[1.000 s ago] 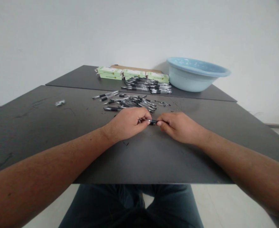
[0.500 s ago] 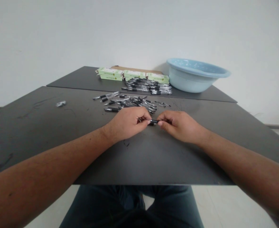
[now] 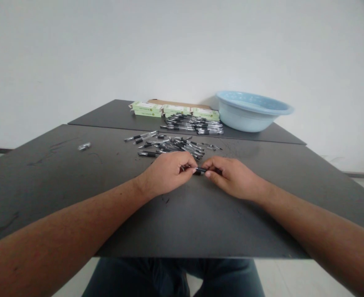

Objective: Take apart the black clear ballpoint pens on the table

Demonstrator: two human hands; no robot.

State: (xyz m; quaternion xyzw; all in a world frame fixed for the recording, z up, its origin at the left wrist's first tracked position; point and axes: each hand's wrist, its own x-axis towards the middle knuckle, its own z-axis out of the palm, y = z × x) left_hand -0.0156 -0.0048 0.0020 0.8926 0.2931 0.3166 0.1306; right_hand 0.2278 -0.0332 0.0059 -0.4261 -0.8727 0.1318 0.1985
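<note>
Between my hands, just above the dark table, is a pen [image 3: 200,170] with a black grip, lying roughly level. My left hand [image 3: 173,171] pinches its left end between thumb and fingers. The thumb and forefinger of my right hand [image 3: 228,173] are closed on its right end. Much of the pen is covered by my fingers. Right behind my hands lies a loose pile of clear pens with black grips [image 3: 172,144], pointing in different directions.
Farther back, more pens [image 3: 185,122] lie in a tidier heap before green-and-white boxes [image 3: 147,109]. A light blue basin [image 3: 251,117] stands at the back right. Some small clear pieces [image 3: 84,146] lie at the left. A seam crosses the table [image 3: 182,231].
The whole scene sits slightly lower in the picture, as the head has tilted up a little. Both hands keep their hold on the pen, with hardly any other movement.
</note>
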